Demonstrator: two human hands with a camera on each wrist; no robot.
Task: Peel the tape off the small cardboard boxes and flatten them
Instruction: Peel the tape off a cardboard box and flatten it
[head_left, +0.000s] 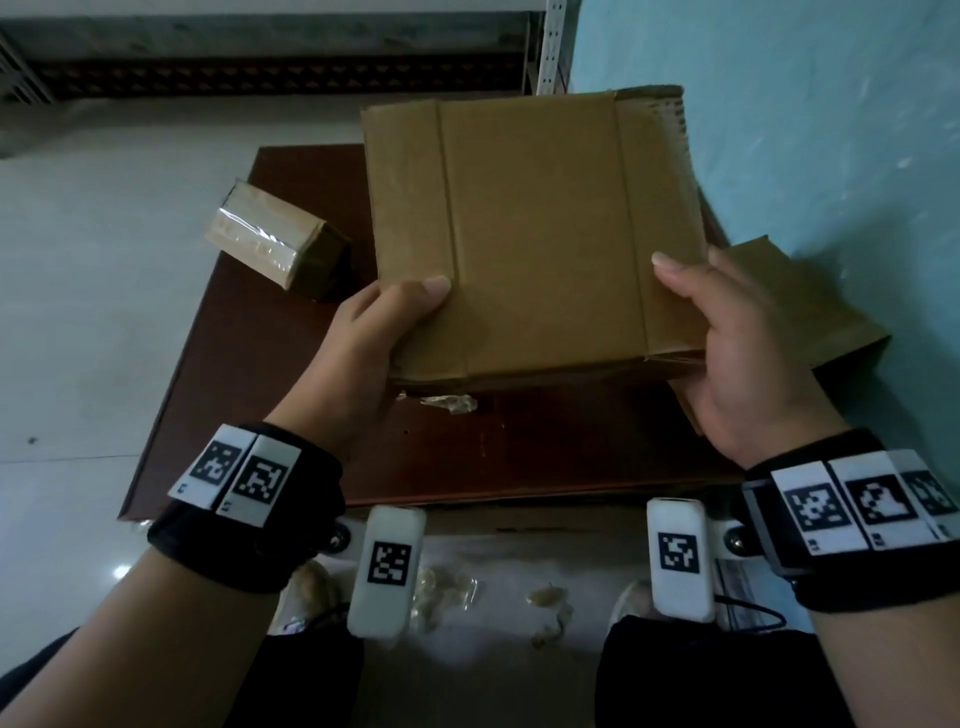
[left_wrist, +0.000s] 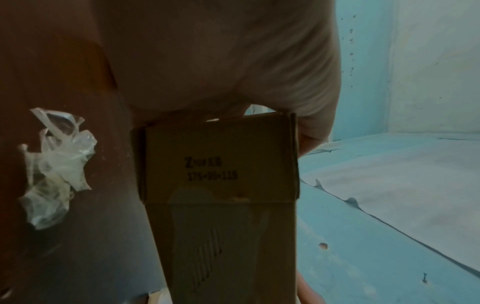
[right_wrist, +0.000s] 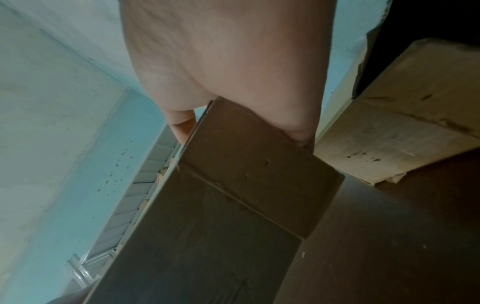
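Note:
I hold a brown cardboard box (head_left: 535, 234) above the dark brown table (head_left: 249, 395), its broad face toward me. My left hand (head_left: 379, 332) grips its near left corner, thumb on top. My right hand (head_left: 727, 343) grips the near right corner, thumb across the face. The left wrist view shows the box's underside (left_wrist: 218, 164) with printed numbers. In the right wrist view the box's side (right_wrist: 249, 164) is under my palm. A second small box (head_left: 275, 244), wrapped in shiny tape, lies on the table's left edge. A crumpled tape scrap (head_left: 449, 402) (left_wrist: 54, 168) lies under the held box.
Flattened cardboard (head_left: 800, 312) (right_wrist: 405, 127) lies at the table's right side, against a blue wall (head_left: 831, 130). Several tape scraps (head_left: 545, 603) lie on the pale floor near my knees. A metal shelf post (head_left: 550, 47) stands at the back.

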